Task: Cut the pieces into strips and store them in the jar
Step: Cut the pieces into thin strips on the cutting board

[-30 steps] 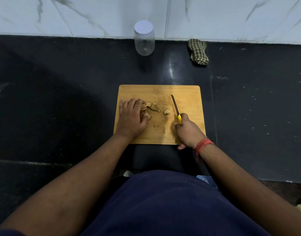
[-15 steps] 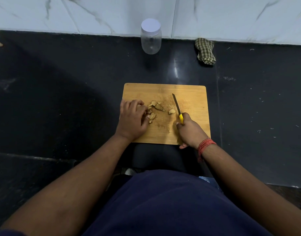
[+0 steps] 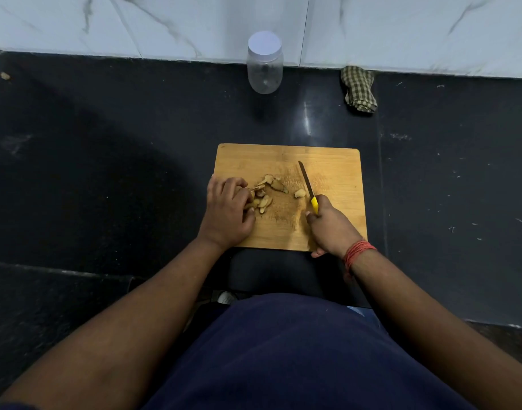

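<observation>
Left hand point(image 3: 228, 213) fingers pinching pieces point(image 3: 264, 196); right hand point(image 3: 330, 229) gripping knife point(image 3: 308, 186); capped jar point(image 3: 264, 63) far.

Both hands forward, left hand point(image 3: 228, 213) curled, right hand point(image 3: 330, 227) gripping

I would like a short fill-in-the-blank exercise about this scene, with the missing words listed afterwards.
1. The right hand holds a knife with a ____ handle.
2. The cut pieces lie on a wooden ____.
3. The jar by the wall has its lid ____.
4. The left hand touches the ____.

Missing words: yellow; board; on; pieces
</observation>
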`<state>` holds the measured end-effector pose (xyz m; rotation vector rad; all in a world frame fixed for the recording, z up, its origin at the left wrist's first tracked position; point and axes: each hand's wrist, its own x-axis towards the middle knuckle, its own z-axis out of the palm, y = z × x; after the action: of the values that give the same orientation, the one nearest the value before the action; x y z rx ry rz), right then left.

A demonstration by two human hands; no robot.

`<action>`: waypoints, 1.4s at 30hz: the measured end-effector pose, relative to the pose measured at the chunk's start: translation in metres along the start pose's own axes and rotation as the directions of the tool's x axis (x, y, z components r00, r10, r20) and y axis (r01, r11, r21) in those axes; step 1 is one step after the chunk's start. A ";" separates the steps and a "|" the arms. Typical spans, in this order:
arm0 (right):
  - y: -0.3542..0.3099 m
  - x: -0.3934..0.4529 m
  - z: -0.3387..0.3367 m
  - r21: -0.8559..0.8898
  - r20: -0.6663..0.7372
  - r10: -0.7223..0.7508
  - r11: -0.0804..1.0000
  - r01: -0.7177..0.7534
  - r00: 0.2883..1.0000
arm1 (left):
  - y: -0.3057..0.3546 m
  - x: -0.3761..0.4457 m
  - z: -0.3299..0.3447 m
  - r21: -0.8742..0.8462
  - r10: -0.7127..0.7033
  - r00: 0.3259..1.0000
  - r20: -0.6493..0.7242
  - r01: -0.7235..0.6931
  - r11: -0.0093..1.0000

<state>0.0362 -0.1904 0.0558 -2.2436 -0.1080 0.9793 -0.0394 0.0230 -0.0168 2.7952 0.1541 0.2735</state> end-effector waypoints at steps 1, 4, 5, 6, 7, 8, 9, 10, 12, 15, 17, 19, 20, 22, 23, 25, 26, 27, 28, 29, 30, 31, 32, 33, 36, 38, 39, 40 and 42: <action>0.000 0.000 0.000 0.001 -0.003 0.001 1.000 -0.001 1.000 | 0.000 0.000 0.000 0.001 -0.003 1.000 -0.007 0.003 1.000; 0.001 0.000 -0.002 0.011 -0.011 0.009 1.000 -0.009 1.000 | 0.005 0.003 -0.003 -0.007 -0.010 0.998 -0.059 0.010 1.000; 0.002 0.000 -0.003 0.018 -0.014 0.015 1.000 -0.015 1.000 | 0.009 0.005 -0.004 -0.016 -0.006 0.997 -0.072 0.005 1.000; 0.002 0.000 -0.004 0.024 -0.017 0.021 0.999 -0.021 1.000 | 0.014 0.008 -0.005 -0.031 0.000 0.997 -0.076 -0.003 1.000; 0.003 -0.001 -0.005 0.032 -0.019 0.028 0.999 -0.027 0.999 | 0.020 0.011 -0.005 -0.056 0.007 0.997 -0.074 -0.011 0.998; 0.003 -0.001 -0.006 0.043 -0.022 0.035 0.998 -0.034 0.999 | 0.027 0.015 -0.005 -0.094 0.014 0.997 -0.070 -0.020 0.995; 0.004 -0.002 -0.007 0.059 -0.024 0.044 0.997 -0.042 0.999 | 0.034 0.020 -0.004 -0.135 0.019 0.998 -0.061 -0.027 0.991; 0.005 -0.002 -0.009 0.075 -0.025 0.052 0.996 -0.050 0.998 | 0.042 0.025 -0.003 -0.166 0.025 0.999 -0.043 -0.031 0.986; 0.007 -0.003 -0.011 0.101 -0.023 0.064 0.993 -0.061 0.998 | 0.057 0.038 0.000 -0.203 0.027 0.999 0.021 -0.022 0.979; 0.013 -0.005 -0.013 0.136 -0.026 0.084 0.987 -0.080 0.996 | 0.073 0.055 0.006 -0.222 0.010 0.993 0.120 0.017 0.975; 0.016 -0.006 -0.013 0.151 -0.034 0.092 0.985 -0.086 0.995 | 0.078 0.064 0.009 -0.198 0.007 0.986 0.167 0.027 0.980; 0.020 -0.006 -0.015 0.153 -0.044 0.096 0.984 -0.088 0.994 | 0.080 0.068 0.013 -0.137 0.007 0.977 0.213 0.023 0.990; 0.022 -0.006 -0.016 0.153 -0.045 0.096 0.984 -0.088 0.994 | 0.079 0.069 0.014 -0.102 0.003 0.974 0.228 0.021 0.995; 0.024 -0.007 -0.016 0.149 -0.047 0.094 0.985 -0.086 0.994 | 0.078 0.070 0.015 -0.043 -0.008 0.973 0.232 0.018 0.999; 0.024 -0.007 -0.016 0.140 -0.041 0.091 0.986 -0.085 0.995 | 0.078 0.069 0.016 -0.021 -0.012 0.973 0.229 0.017 1.000; 0.024 -0.008 -0.015 0.140 -0.027 0.094 0.986 -0.090 0.995 | 0.079 0.067 0.016 0.011 -0.003 0.974 0.226 0.001 1.000; 0.024 -0.008 -0.014 0.143 -0.020 0.094 0.986 -0.090 0.995 | 0.080 0.066 0.017 0.016 0.002 0.976 0.219 -0.006 1.000; 0.024 -0.008 -0.013 0.145 -0.012 0.089 0.986 -0.087 0.996 | 0.082 0.065 0.016 0.019 0.006 0.978 0.210 -0.010 1.000; 0.023 -0.007 -0.012 0.147 -0.006 0.084 0.986 -0.082 0.996 | 0.083 0.065 0.016 0.023 0.010 0.979 0.204 -0.015 1.000; 0.023 -0.007 -0.012 0.149 -0.003 0.080 0.986 -0.078 0.997 | 0.084 0.064 0.016 0.034 0.013 0.979 0.205 -0.020 0.999; 0.022 -0.006 -0.012 0.151 -0.001 0.077 0.986 -0.076 0.997 | 0.085 0.063 0.015 0.049 0.009 0.978 0.210 -0.019 0.999; 0.022 -0.005 -0.012 0.156 -0.001 0.074 0.985 -0.073 0.997 | 0.087 0.063 0.015 0.061 -0.005 0.977 0.214 -0.008 0.998; 0.022 -0.004 -0.012 0.163 -0.001 0.073 0.984 -0.072 0.997 | 0.088 0.062 0.015 0.066 -0.026 0.976 0.216 0.012 0.998; 0.022 -0.003 -0.013 0.173 0.000 0.074 0.982 -0.073 0.997 | 0.089 0.062 0.015 0.064 -0.048 0.975 0.216 0.035 0.997; 0.021 -0.002 -0.013 0.202 0.004 0.077 0.976 -0.076 0.997 | 0.087 0.059 0.015 0.042 -0.065 0.973 0.219 0.057 0.997; 0.020 -0.002 -0.014 0.209 0.005 0.073 0.975 -0.072 0.997 | 0.082 0.057 0.015 0.028 -0.043 0.970 0.241 0.037 0.999; 0.019 -0.002 -0.014 0.210 0.002 0.071 0.975 -0.070 0.997 | 0.080 0.056 0.014 0.023 -0.029 0.968 0.251 0.024 0.999; 0.019 -0.002 -0.014 0.210 0.000 0.069 0.975 -0.068 0.998 | 0.078 0.055 0.014 0.019 -0.019 0.966 0.258 0.015 1.000; 0.020 -0.003 -0.014 0.201 0.000 0.065 0.978 -0.064 0.998 | 0.075 0.054 0.014 0.011 -0.016 0.965 0.263 0.013 1.000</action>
<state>0.0401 -0.2140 0.0523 -2.0760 0.0648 0.9721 0.0221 -0.0449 0.0045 2.8048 0.1123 -0.1040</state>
